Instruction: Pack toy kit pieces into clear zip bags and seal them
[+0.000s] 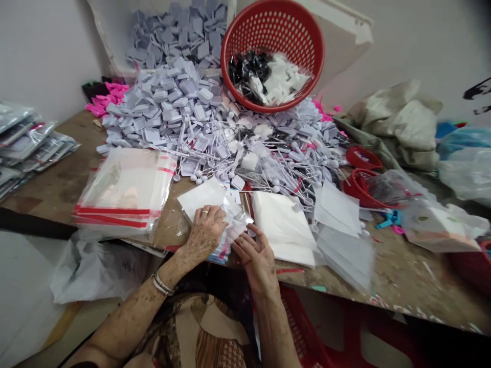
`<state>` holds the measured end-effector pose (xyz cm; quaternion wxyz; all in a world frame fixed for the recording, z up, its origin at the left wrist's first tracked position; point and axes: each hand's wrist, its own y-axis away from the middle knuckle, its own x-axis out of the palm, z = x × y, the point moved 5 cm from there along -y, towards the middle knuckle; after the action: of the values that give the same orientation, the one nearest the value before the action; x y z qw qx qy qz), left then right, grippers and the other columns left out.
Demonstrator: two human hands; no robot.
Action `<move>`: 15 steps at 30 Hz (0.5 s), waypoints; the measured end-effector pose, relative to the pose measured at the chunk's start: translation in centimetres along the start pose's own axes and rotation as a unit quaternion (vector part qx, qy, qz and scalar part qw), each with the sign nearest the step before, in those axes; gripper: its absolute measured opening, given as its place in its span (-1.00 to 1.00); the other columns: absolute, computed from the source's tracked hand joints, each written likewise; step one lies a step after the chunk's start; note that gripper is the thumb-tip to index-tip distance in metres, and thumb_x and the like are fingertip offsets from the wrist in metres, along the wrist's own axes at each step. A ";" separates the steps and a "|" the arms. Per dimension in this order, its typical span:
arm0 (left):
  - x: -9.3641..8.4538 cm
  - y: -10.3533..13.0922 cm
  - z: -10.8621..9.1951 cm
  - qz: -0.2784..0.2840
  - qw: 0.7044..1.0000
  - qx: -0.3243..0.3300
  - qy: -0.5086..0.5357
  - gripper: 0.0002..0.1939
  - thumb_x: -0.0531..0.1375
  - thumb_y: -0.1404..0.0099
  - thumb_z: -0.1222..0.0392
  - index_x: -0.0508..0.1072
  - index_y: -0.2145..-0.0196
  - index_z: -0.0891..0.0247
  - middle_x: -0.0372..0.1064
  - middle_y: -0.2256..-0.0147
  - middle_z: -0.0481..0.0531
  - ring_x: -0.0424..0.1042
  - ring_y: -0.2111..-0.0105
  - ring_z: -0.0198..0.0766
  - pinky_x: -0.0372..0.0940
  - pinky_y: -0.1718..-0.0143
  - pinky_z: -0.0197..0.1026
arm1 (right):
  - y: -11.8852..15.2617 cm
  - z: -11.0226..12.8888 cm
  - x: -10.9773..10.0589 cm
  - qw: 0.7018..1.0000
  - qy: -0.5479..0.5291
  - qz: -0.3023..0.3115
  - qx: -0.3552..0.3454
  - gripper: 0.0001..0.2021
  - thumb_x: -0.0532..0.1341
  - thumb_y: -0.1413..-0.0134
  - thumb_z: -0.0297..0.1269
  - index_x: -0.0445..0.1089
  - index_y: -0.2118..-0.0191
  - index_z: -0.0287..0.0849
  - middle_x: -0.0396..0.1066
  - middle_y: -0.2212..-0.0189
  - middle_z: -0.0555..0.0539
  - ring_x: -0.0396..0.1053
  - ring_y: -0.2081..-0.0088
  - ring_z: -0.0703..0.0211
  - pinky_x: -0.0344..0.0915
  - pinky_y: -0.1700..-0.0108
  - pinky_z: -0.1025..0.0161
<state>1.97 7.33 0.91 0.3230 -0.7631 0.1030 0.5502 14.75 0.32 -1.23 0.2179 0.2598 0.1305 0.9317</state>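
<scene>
Near the table's front edge, my left hand (207, 227), with a ring and bracelets, is closed with its fingertips pressed on a clear plastic packet (236, 217). A white sheet (201, 197) lies under and beside that hand. My right hand (258, 253) is at the packet's right side, palm turned inward, fingers stretched and a little apart, touching its edge. Blue-printed cards or bags (220, 253) show beneath the packet. To the left lies a stack of clear bags with red strips (125, 189); to the right, a stack of white sheets (282, 225).
A heap of pale lilac plastic pieces (164, 102) covers the back of the table. On it leans a red basket (272, 25) with black and white packets. Thin translucent sheets (345, 250), small red baskets (362, 189) and a tissue box (441, 225) are on the right; packed bags (30, 138) are stacked left.
</scene>
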 end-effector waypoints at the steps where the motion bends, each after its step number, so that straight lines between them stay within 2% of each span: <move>1: -0.2 0.6 0.7 -0.025 0.999 -0.028 0.011 -0.75 0.10 -0.39 0.21 0.39 0.02 0.35 0.38 -0.01 0.25 0.32 0.01 0.02 0.25 0.00 0.06 | -0.2 -0.1 -0.1 1.000 -0.018 -0.008 0.002 -0.33 0.52 0.32 -0.28 0.25 0.03 -0.12 0.56 0.23 -0.08 0.55 0.19 0.11 0.48 0.12 0.16; 3: -0.8 2.0 2.2 -0.076 0.992 -0.095 0.024 -0.69 0.14 -0.38 0.15 0.37 -0.02 0.34 0.33 -0.07 0.29 0.28 -0.06 0.07 0.21 -0.06 0.12 | -0.6 -0.1 -0.2 0.999 -0.021 -0.026 -0.011 -0.32 0.52 0.32 -0.29 0.24 0.01 -0.11 0.54 0.26 -0.04 0.54 0.25 0.17 0.49 0.20 0.20; 5: -1.3 3.6 3.4 -0.109 0.983 -0.146 0.028 -0.67 0.15 -0.37 0.11 0.37 0.00 0.35 0.33 -0.05 0.33 0.28 -0.04 0.10 0.22 -0.06 0.15 | -0.8 -0.2 -0.3 0.999 -0.002 -0.046 -0.028 -0.30 0.50 0.30 -0.31 0.23 -0.03 -0.09 0.51 0.34 0.05 0.49 0.35 0.24 0.48 0.33 0.28; 8: -2.2 5.3 4.6 -0.137 0.972 -0.178 0.064 -0.70 0.13 -0.38 0.11 0.36 0.02 0.35 0.35 0.04 0.31 0.32 0.01 0.07 0.26 -0.03 0.15 | -0.9 -0.3 -0.1 0.997 0.013 -0.066 -0.033 -0.26 0.49 0.32 -0.36 0.21 -0.05 -0.08 0.41 0.45 0.16 0.41 0.45 0.32 0.42 0.45 0.37; 10: -3.0 5.8 5.3 -0.166 0.958 -0.210 0.104 -0.66 0.14 -0.36 0.07 0.33 -0.01 0.33 0.32 0.01 0.31 0.31 -0.04 0.07 0.25 -0.07 0.17 | -0.7 -0.2 0.2 0.996 0.008 -0.081 -0.039 -0.26 0.48 0.33 -0.37 0.22 -0.05 -0.09 0.40 0.45 0.17 0.39 0.47 0.34 0.40 0.47 0.39; 13: -3.8 5.9 6.0 -0.194 0.909 -0.289 0.228 -0.50 0.22 -0.29 0.00 0.25 -0.08 0.29 0.31 -0.02 0.28 0.34 -0.05 0.02 0.28 -0.06 0.12 | -0.3 0.2 0.9 0.993 -0.012 -0.097 -0.060 -0.27 0.49 0.33 -0.38 0.23 -0.05 -0.10 0.43 0.37 0.13 0.42 0.41 0.33 0.44 0.42 0.37; 15: -3.3 5.4 5.8 -0.160 0.850 -0.324 0.384 -0.45 0.24 -0.27 0.01 0.19 -0.12 0.26 0.39 0.06 0.20 0.45 0.09 -0.10 0.37 0.05 0.00 | -0.2 0.4 1.4 0.992 -0.031 -0.098 -0.075 -0.29 0.50 0.33 -0.38 0.25 -0.03 -0.11 0.45 0.31 0.10 0.45 0.34 0.30 0.48 0.35 0.33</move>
<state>-6.54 6.06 0.82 0.0761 -0.9808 -0.0887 0.1563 14.01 1.20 -0.35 0.3307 0.2576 0.0784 0.9045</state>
